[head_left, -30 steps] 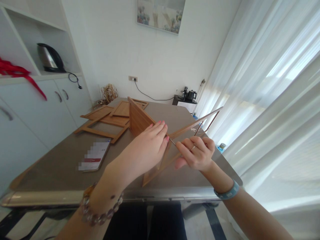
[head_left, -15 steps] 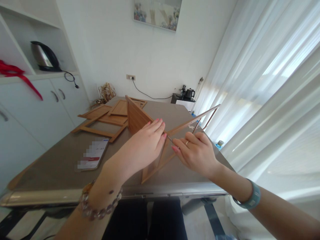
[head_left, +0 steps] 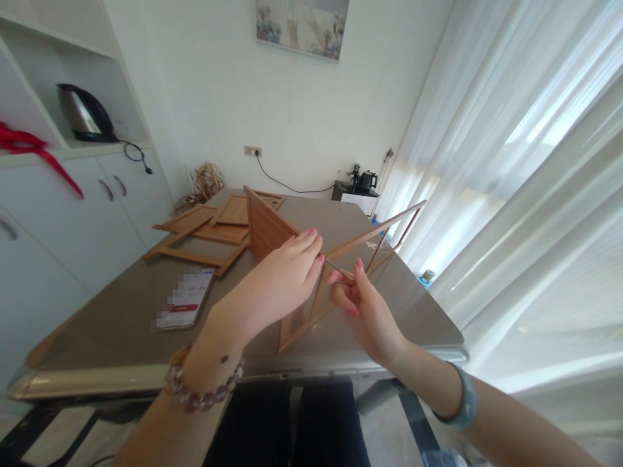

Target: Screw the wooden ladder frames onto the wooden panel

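My left hand (head_left: 280,282) presses down on the joint where an upright wooden panel (head_left: 265,228) meets a wooden frame (head_left: 374,235) that slants up to the right. Its fingers lie together over the panel's top edge. My right hand (head_left: 357,305) pinches a thin metal tool (head_left: 337,267), likely a hex key, whose tip points at the joint just under my left fingertips. Both pieces stand on the grey table (head_left: 121,324).
More wooden frames and panels (head_left: 204,230) lie flat at the table's far left. A phone (head_left: 183,306) lies near the front left. White cabinets with a kettle (head_left: 82,113) stand to the left, curtains (head_left: 511,162) to the right.
My right hand has turned over from palm-down to palm-up while staying pinched on the thin tool at the joint. My left hand has stayed on the panel.
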Motion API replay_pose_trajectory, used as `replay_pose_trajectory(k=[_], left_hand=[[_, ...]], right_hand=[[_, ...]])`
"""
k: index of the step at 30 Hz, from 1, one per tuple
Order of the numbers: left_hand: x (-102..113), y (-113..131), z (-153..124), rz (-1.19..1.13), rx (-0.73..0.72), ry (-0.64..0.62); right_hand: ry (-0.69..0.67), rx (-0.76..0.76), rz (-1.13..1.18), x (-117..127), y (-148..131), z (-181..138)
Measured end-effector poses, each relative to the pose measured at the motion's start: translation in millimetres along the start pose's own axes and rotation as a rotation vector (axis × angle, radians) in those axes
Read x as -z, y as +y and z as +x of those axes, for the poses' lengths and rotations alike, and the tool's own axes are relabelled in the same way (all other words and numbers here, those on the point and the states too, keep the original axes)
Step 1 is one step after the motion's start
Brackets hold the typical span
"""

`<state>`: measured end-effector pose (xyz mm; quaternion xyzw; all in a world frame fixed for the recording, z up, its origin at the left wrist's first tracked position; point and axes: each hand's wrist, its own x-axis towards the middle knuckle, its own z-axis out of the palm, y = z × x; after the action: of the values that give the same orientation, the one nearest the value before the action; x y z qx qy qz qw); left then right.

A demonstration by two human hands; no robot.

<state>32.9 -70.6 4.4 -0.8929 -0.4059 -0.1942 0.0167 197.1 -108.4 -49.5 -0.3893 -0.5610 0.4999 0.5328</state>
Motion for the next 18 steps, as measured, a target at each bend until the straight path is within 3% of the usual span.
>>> replay_pose_trajectory(k=[3,5,7,10,12,14,18], left_hand=[[3,1,0,-0.034,0.031,-0.014],[4,3,0,-0.053,0.056,-0.038],[5,4,0,-0.061,0.071,-0.054],[5,5,0,-0.053,0.07,-0.06],[5,5,-1,-0.045,0.066,-0.066],[4,4,-1,-0.041,0.052,-0.058],[2,2,-1,-0.038,0.016,-0.006]], right_hand=[[-0.003,0.2,-0.281,16,18,12],[0.1,0.446,-0.58,31,20,22],[0.157,0.726,-0.952,45,12,28],[0.112,1.018,-1.414,55,-12,28],[0.1,1.026,-1.562,52,-27,22],[0.083,0.893,-1.549,45,-34,14],[-0.027,0.506,-1.076,26,-27,1]])
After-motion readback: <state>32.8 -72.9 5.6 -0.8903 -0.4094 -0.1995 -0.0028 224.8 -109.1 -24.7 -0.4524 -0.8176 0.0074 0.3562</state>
